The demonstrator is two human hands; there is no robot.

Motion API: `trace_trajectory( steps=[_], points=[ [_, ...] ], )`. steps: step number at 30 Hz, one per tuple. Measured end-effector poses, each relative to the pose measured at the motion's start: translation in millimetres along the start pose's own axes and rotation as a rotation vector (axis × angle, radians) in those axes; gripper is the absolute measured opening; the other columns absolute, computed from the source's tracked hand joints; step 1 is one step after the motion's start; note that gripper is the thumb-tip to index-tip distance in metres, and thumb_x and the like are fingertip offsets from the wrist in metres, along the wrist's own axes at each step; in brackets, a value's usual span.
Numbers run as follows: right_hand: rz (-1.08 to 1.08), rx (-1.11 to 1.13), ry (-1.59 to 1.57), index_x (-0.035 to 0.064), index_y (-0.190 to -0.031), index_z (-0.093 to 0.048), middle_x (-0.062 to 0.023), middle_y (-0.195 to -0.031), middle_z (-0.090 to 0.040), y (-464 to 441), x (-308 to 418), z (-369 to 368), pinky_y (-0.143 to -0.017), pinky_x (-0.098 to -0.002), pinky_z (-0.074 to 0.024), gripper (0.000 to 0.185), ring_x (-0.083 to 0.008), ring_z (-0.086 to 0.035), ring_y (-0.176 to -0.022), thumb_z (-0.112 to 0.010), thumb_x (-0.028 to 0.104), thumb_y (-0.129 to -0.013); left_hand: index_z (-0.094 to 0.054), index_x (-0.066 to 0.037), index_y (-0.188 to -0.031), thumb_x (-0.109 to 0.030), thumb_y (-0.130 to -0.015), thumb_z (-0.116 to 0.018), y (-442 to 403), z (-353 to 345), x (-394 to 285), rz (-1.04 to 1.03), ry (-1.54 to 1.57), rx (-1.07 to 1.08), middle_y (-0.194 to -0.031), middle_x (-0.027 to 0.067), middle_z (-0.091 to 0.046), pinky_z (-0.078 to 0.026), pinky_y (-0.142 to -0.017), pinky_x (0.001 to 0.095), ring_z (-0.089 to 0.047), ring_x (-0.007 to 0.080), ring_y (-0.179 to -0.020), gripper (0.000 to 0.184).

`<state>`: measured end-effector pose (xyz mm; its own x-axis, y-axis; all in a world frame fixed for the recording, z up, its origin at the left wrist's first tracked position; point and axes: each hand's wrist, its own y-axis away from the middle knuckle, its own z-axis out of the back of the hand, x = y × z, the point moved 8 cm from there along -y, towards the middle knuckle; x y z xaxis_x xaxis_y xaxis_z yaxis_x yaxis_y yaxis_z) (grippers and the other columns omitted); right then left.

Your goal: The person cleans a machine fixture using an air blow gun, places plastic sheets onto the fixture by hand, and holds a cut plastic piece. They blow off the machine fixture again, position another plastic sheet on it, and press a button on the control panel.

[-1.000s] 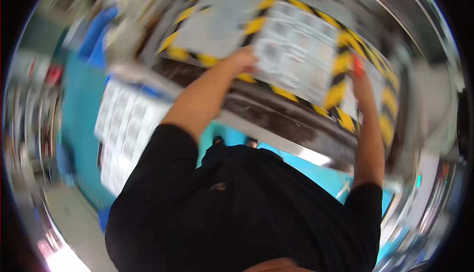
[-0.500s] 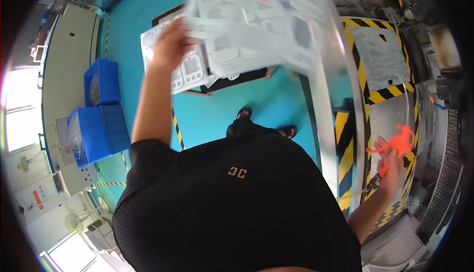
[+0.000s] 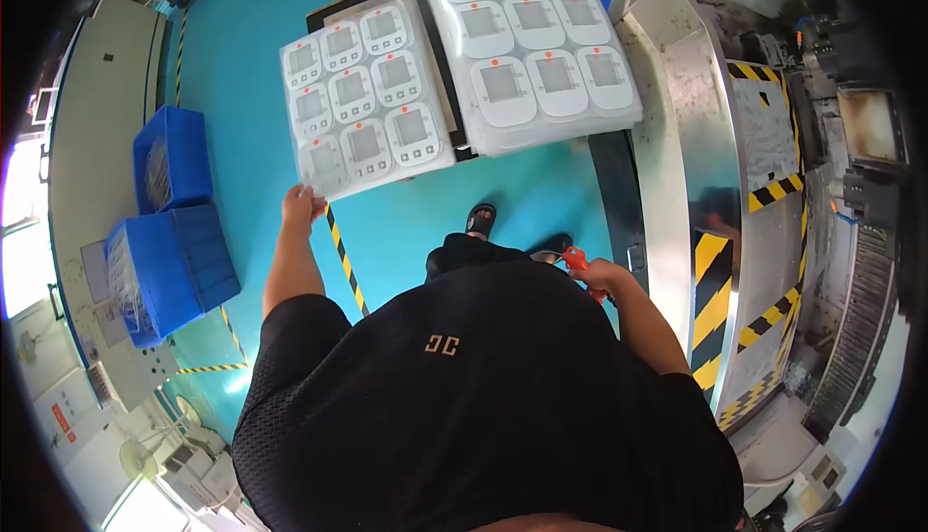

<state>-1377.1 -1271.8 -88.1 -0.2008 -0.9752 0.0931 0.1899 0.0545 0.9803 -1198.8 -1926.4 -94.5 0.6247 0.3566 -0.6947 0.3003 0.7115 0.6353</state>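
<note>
My left hand [image 3: 302, 207] is at the near left corner of a stack of clear plastic sheets [image 3: 367, 97], its fingers closed on the top sheet's corner. These sheets carry rows of white printed panels with grey windows, small square keys and red marks. In front of my right hip, my right hand [image 3: 607, 277] grips an orange-red air blow gun [image 3: 577, 259], whose thin nozzle points left. A second stack of sheets [image 3: 532, 49], with larger white panels, lies to the right of the first.
Both stacks rest on a dark-topped table [image 3: 440, 49]. Blue bins [image 3: 198, 257] stand at the left. On the right is a machine with a metal edge [image 3: 710, 136] and yellow-black striped tape [image 3: 710, 271]. My sandalled feet [image 3: 480, 220] are on the green floor.
The blurred sheet in the air now lies on the right stack. My left hand has moved to the left stack's near corner. My right hand has brought the blow gun in from the machine.
</note>
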Motion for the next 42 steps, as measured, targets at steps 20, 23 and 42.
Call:
trace_trajectory(
  steps=[20, 23, 42],
  points=[
    [0.065, -0.814, -0.452, 0.0003, -0.091, -0.063, -0.0077, -0.073, -0.064, 310.2, -34.2, 99.7, -0.061, -0.0314, -0.0488, 0.026, -0.0161, -0.061, -0.064, -0.065, 0.026, -0.085, -0.053, -0.006, -0.119, -0.017, -0.085, -0.054, 168.3, -330.3, -189.9, -0.386, -0.235, 0.952, -0.104, 0.0080, -0.060, -0.047, -0.069, 0.0301, -0.060, 0.0166, -0.085, 0.036],
    [0.380, -0.510, -0.340, 0.0048, -0.099, -0.065, -0.0083, -0.083, -0.066, 279.3, 14.0, 38.2, -0.073, -0.0361, -0.0480, 0.037, -0.0204, -0.061, -0.077, -0.066, 0.038, -0.083, -0.057, -0.008, -0.108, -0.006, -0.081, -0.047, 212.4, -424.1, -173.7, -0.114, -0.232, 1.045, -0.097, 0.0056, -0.061, -0.043, -0.060, 0.0271, -0.057, 0.0152, -0.077, 0.029],
    [-0.191, -0.835, -0.174, 0.0026, -0.090, -0.062, -0.0171, -0.084, -0.065, 282.9, -237.8, 182.2, -0.077, -0.0447, -0.0474, 0.041, -0.0363, -0.062, -0.084, -0.059, 0.043, -0.087, -0.030, -0.021, -0.145, -0.057, -0.088, -0.044, 280.0, -589.3, -189.9, -1.534, -1.391, 0.174, -0.152, 0.0136, -0.022, -0.016, -0.112, 0.0506, -0.016, 0.0344, -0.141, 0.069]
  ],
)
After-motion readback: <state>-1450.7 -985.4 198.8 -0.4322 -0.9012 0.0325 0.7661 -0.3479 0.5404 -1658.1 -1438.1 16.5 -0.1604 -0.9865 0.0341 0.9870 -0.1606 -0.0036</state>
